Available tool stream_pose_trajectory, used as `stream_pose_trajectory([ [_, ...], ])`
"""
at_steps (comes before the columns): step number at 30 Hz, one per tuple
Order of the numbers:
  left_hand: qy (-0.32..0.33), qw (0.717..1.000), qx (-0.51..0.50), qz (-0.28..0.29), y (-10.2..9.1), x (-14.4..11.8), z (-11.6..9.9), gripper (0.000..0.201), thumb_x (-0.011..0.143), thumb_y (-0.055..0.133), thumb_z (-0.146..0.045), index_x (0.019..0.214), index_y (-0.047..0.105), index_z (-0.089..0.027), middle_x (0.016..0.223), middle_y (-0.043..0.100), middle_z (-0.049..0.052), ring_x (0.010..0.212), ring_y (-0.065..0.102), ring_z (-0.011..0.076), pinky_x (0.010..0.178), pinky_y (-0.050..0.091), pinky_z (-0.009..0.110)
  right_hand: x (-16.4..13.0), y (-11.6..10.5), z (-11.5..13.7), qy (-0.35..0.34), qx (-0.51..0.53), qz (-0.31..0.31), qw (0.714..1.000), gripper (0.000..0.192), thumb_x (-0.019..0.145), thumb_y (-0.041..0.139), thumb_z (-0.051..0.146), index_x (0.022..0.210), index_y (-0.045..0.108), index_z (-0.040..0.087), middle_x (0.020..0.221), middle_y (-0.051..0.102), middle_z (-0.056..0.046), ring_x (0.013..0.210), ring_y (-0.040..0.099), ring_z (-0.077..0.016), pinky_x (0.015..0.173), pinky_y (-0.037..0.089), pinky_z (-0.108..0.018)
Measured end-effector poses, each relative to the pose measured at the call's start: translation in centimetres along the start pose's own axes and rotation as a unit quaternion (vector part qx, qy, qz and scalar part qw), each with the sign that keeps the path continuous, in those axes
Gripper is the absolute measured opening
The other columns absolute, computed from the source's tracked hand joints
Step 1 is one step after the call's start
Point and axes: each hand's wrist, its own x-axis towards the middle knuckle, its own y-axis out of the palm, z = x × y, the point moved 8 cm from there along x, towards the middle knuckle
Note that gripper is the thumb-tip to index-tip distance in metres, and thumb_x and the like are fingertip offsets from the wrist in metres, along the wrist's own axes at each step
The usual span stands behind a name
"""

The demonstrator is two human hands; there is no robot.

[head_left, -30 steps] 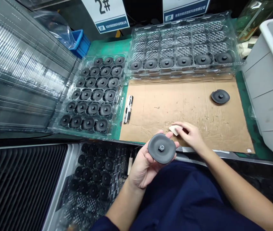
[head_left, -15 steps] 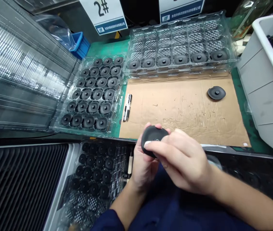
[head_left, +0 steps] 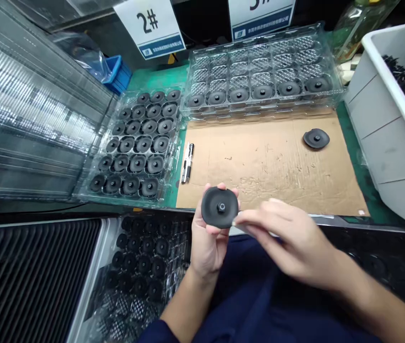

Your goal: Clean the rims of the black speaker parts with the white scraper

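My left hand (head_left: pixel 207 245) holds a black plastic disc (head_left: pixel 211 216) from beneath, over the table's front edge. The disc is oval and slightly dished, with a short round post in its middle facing up. My right hand (head_left: pixel 291 238) is closed in a pinch, its fingertips at the disc's lower right rim. Whether a small thing sits between those fingers I cannot make out. A second black disc (head_left: pixel 316 138) with a notched rim lies post-up on the cardboard sheet (head_left: pixel 245 157).
A clear tray of black discs (head_left: pixel 125 194) stands at the left. Behind the cardboard is a stack of clear trays (head_left: pixel 259 102), its front row filled. Pens (head_left: pixel 188 164) lie at the cardboard's left edge. A grey bin (head_left: pixel 377 100) of black parts bounds the right.
My right hand has drawn back rightward from across the disc's face to its rim. The disc in my left hand has shifted slightly left, and its centre post now shows fully.
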Motion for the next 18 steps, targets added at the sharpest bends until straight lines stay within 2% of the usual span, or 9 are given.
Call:
stream_pose_trajectory([
  [2, 0.008, 1.0, -0.004, 0.009, -0.1, 0.1, -0.1, 0.057, 0.063, 0.079, -0.035, 0.117, 0.059, -0.031, 0.119, 0.059, -0.002, 0.112, 0.058, 0.0218, 0.092, 0.051, 0.025, -0.1, -0.2, -0.7, 0.049, -0.002, -0.003, 0.999, 0.026, 0.087, 0.05, 0.01, 0.111, 0.059, 0.017, 0.081, 0.062, -0.003, 0.071, 0.051, -0.013, 0.066, 0.042, -0.028],
  [5, 0.014, 1.0, -0.01, 0.023, 0.1, 0.2, -0.2, 0.054, 0.067, 0.076, -0.034, 0.118, 0.057, -0.033, 0.121, 0.059, -0.002, 0.111, 0.059, 0.0202, 0.092, 0.051, 0.025, -0.1, -1.2, 0.1, 0.009, 0.016, -0.062, 0.998, 0.03, 0.086, 0.051, 0.007, 0.114, 0.057, 0.014, 0.092, 0.064, -0.005, 0.079, 0.053, -0.0134, 0.072, 0.043, -0.028],
  [7, 0.014, 1.0, -0.007, 0.021, 0.0, 0.3, -0.3, 0.052, 0.07, 0.075, -0.03, 0.119, 0.057, -0.033, 0.121, 0.059, -0.002, 0.111, 0.059, 0.0201, 0.093, 0.05, 0.026, 0.1, -0.6, 0.2, -0.002, 0.03, -0.025, 0.999, 0.027, 0.086, 0.05, 0.008, 0.112, 0.058, 0.014, 0.088, 0.063, -0.004, 0.076, 0.053, -0.0128, 0.069, 0.042, -0.027],
  [10, 0.027, 0.999, -0.009, 0.018, -0.2, 0.4, -0.7, 0.056, 0.065, 0.078, -0.032, 0.117, 0.058, -0.032, 0.119, 0.06, -0.003, 0.112, 0.058, 0.0214, 0.093, 0.05, 0.026, 0.4, 0.7, -0.6, 0.049, 0.029, 0.053, 0.997, 0.023, 0.088, 0.049, 0.009, 0.105, 0.061, 0.018, 0.08, 0.062, -0.001, 0.069, 0.051, -0.0109, 0.064, 0.04, -0.026],
  [11, 0.031, 0.999, -0.012, 0.022, -0.2, 0.4, -0.8, 0.057, 0.064, 0.079, -0.033, 0.117, 0.058, -0.032, 0.119, 0.06, -0.003, 0.112, 0.058, 0.0216, 0.093, 0.05, 0.026, 0.6, 0.6, -0.5, 0.05, 0.025, 0.049, 0.997, 0.023, 0.088, 0.05, 0.009, 0.106, 0.061, 0.018, 0.081, 0.062, -0.001, 0.069, 0.051, -0.0109, 0.065, 0.039, -0.026],
  [14, 0.032, 0.999, -0.011, 0.032, -0.3, 0.4, -0.6, 0.057, 0.065, 0.079, -0.032, 0.118, 0.057, -0.033, 0.119, 0.06, -0.003, 0.11, 0.059, 0.0209, 0.096, 0.049, 0.028, 1.3, -0.4, 0.3, 0.002, 0.023, -0.03, 0.999, 0.026, 0.087, 0.05, 0.009, 0.112, 0.058, 0.014, 0.087, 0.063, -0.004, 0.077, 0.053, -0.013, 0.069, 0.04, -0.027],
  [15, 0.026, 0.999, -0.008, 0.031, -0.4, 0.4, -0.5, 0.058, 0.065, 0.079, -0.031, 0.119, 0.057, -0.033, 0.12, 0.06, -0.003, 0.11, 0.059, 0.0208, 0.096, 0.048, 0.028, 1.4, -0.3, 0.2, -0.004, 0.028, -0.029, 0.999, 0.026, 0.087, 0.049, 0.009, 0.112, 0.058, 0.014, 0.087, 0.063, -0.004, 0.077, 0.053, -0.0132, 0.069, 0.039, -0.028],
  [18, 0.003, 1.0, -0.007, 0.017, -1.3, 0.4, -0.1, 0.057, 0.065, 0.079, -0.03, 0.118, 0.058, -0.032, 0.121, 0.06, -0.002, 0.112, 0.058, 0.0219, 0.094, 0.05, 0.027, 0.9, 1.5, -1.9, 0.036, 0.057, 0.065, 0.996, 0.021, 0.089, 0.048, 0.012, 0.104, 0.06, 0.019, 0.082, 0.062, -0.001, 0.071, 0.052, -0.0111, 0.066, 0.039, -0.025],
])
